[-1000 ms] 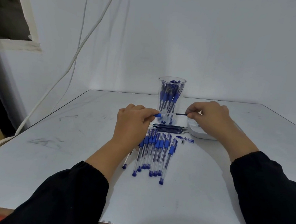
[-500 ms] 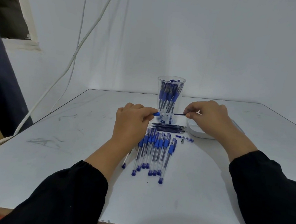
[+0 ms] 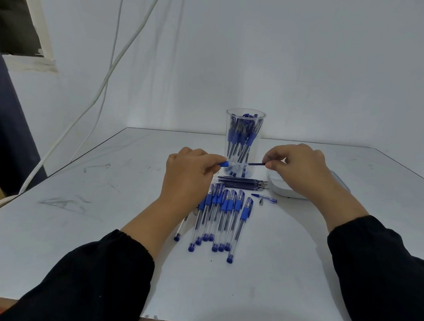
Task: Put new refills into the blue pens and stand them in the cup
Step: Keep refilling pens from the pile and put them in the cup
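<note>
Right, one broad white tabletop (image 3: 94,226), flat and smooth, scuffed with grey marks on its left half and edged in brown wood at the near side. Two black sleeves come in from below, one per arm, with gathered cuffs.

Left hand (image 3: 188,176) next: its grip is curled round a pen barrel (image 3: 227,164), clear plastic with a blue end showing just past the fingertips. Right hand (image 3: 296,166): thumb and forefinger pinch the far end of one thin dark-blue refill (image 3: 255,164), which runs across the gap between the hands, held above the tabletop in front of the cup.

One clear plastic cup (image 3: 246,114), round and tapered, stands upright behind the hands, packed with blue-gripped pens; too crowded to count.

One white rounded tray (image 3: 278,189) lies under the right hand, mostly hidden.

Nearer, a fan of loose pens (image 3: 222,216) lies flat, eight that I can count, though the left wrist covers some: clear barrels, blue grips, blue end plugs.

Between fan and cup, a tight bundle of spare refills (image 3: 241,183), slim dark rods lying crosswise, number unclear.

Smallest: one blue-tipped pen cap piece (image 3: 267,199) and one tiny metal tip (image 3: 261,202) just beside it.
</note>
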### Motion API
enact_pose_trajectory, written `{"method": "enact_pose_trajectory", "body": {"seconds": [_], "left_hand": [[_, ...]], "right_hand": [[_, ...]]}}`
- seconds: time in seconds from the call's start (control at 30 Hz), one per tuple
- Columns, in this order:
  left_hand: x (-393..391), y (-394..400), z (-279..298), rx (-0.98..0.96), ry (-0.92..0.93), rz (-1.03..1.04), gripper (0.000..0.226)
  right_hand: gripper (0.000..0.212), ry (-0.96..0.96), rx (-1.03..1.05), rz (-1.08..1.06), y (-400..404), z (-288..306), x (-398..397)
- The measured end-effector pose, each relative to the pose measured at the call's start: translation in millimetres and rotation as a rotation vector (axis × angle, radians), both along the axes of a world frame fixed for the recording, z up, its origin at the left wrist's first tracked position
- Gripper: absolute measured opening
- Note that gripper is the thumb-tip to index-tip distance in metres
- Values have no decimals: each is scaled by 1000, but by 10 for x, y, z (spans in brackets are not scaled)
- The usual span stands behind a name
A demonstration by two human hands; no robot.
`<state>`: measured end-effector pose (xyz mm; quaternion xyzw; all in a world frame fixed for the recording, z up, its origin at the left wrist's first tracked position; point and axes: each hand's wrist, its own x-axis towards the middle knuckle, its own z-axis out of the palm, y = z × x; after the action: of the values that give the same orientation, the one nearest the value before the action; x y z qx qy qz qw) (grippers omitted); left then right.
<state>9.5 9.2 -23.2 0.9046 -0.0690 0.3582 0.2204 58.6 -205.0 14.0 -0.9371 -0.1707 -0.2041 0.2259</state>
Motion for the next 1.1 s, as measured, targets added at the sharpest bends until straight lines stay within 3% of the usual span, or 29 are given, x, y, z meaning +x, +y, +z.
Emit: {"method": "enact_pose_trajectory", "body": {"seconds": [0.93,1.1], "left_hand": [[-8,6,-5,-14,-23,-2,23],[-19,-15,-6,6,-14,-26,23]], "right_hand": [[13,50,12,33,23,12,-23],[13,99,102,112,68,8,-52]]}}
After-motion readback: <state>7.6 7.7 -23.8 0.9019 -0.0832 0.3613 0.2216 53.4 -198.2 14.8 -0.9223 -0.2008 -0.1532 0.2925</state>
